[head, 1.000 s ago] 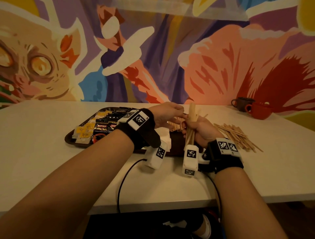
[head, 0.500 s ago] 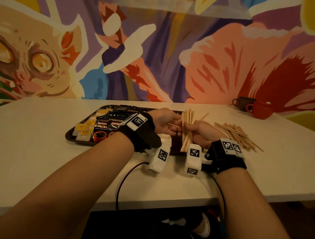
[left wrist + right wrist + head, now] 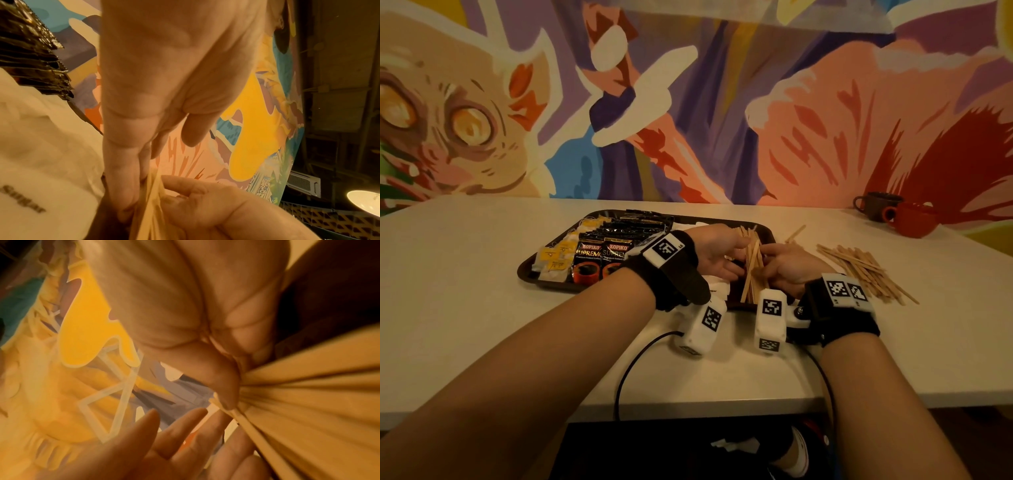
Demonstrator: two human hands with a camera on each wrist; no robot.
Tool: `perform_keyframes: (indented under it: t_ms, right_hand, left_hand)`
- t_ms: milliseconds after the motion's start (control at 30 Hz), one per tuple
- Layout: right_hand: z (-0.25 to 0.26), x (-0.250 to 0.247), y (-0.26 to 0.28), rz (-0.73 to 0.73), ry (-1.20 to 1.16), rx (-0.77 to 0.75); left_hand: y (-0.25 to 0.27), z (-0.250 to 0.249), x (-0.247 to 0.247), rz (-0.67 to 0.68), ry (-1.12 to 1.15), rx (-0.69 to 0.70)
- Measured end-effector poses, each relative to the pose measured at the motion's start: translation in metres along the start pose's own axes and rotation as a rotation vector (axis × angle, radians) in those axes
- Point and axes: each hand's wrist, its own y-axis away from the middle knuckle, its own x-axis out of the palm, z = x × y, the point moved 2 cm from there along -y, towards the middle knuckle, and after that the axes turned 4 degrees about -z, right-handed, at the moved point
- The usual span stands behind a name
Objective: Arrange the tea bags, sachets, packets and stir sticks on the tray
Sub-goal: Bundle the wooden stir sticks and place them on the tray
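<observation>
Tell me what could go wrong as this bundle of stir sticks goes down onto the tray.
1. The bundle is fanned out between the right hand and left hand; loosening the hold may scatter the sticks instead of leaving them in a neat row.
2. White sugar sachets lie right beside the bundle's lower end on the tray; the sticks may land on them or push them askew.
3. A loose pile of sticks waits on the table; the right wrist is close and could brush it.

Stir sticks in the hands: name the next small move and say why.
Probably lower the bundle of stir sticks flat onto the bare right end of the tray and let go: the right hand grips it over that spot, the left hand steadies it with straight fingers.
</observation>
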Motion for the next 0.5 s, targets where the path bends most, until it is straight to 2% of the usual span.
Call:
perform_keyframes:
  t_ms: [133,267,500]
  right_hand:
    - [-0.0018,-0.0016,-0.0043,-0.069,-0.045,0.031]
    - [-0.0015,-0.0031,-0.0076,-0.121,-0.052,0.028]
    - [0.0002,-0.0034,-0.0015,-0.103,-0.050,0.002]
  left_hand:
    - [-0.0048,0.0010,0.0029,0.023,0.022,-0.031]
    - [-0.0061,-0.0004,0.0031,-0.018,0.003,-0.025]
    - [-0.0011,0.0010,0.0019,-0.052,-0.079,-0.015]
